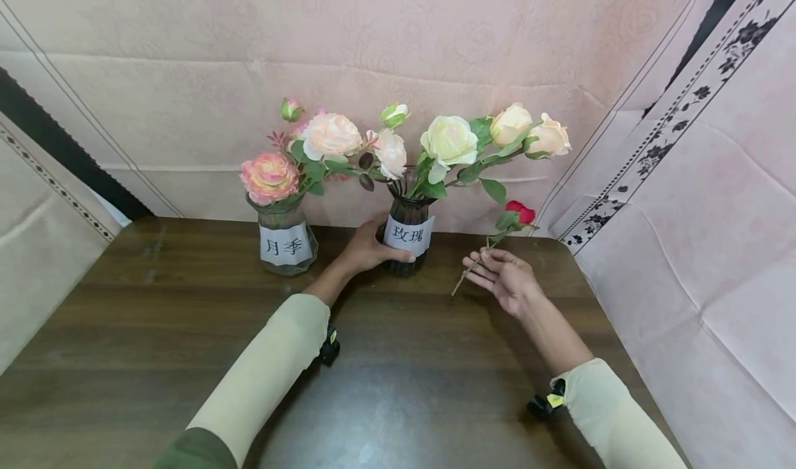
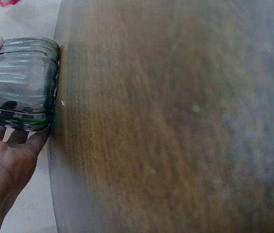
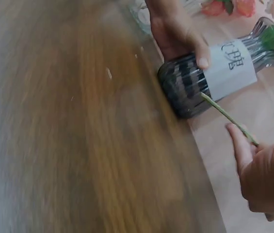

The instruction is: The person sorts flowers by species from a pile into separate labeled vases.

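Observation:
My left hand (image 1: 365, 251) holds a dark ribbed glass vase (image 1: 410, 211) by its lower body, thumb across the front beside a white label (image 1: 408, 235) with black characters. Cream roses (image 1: 450, 141) and green leaves fan out of that vase, leaning mostly right. In the left wrist view, fingers wrap round the vase base (image 2: 25, 80). To the right, my right hand (image 1: 511, 282) pinches the thin stem of a red rose (image 1: 521, 213) between thumb and fingers. Its bloom points up and right; the cut stem end (image 3: 207, 98) slants down left, overlapping the vase in the right wrist view.
On the left stands a clear glass vase (image 1: 305, 251), also labelled, with pink and peach flowers (image 1: 270, 177). Its blooms reach close to those of the dark vase. Behind the brown wooden table (image 1: 186, 303) hangs a pale cloth (image 1: 186, 110); more cloth (image 1: 715, 248) flanks the right side.

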### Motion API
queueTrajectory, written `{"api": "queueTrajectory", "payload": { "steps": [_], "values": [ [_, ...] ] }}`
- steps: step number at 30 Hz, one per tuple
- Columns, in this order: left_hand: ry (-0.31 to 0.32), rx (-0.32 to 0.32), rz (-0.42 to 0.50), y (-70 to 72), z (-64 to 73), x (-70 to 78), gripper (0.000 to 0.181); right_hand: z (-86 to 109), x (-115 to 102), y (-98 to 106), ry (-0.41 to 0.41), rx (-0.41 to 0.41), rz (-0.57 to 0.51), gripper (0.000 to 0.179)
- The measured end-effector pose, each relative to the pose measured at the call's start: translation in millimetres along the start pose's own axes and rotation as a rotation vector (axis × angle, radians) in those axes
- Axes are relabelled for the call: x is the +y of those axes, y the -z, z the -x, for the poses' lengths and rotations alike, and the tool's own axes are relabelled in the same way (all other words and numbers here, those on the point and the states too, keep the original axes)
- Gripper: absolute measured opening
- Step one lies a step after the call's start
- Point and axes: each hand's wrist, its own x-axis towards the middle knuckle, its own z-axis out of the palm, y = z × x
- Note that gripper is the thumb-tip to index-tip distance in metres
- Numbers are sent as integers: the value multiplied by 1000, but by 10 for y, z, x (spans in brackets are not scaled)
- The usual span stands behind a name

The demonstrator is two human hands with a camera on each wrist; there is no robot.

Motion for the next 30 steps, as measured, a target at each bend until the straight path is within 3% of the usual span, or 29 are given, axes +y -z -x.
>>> {"api": "queueTrajectory", "payload": {
  "steps": [4,8,30],
  "values": [
    [1,3,-2,-5,-2,-4,96,3,-45,-89,81,51,-158,20],
    [-4,3,2,-5,-1,-2,95,-9,-83,-167,156,71,-249,18],
    [-10,0,1,1,4,-3,95,79,-182,-596,422,137,-420,11]
  ]
}}
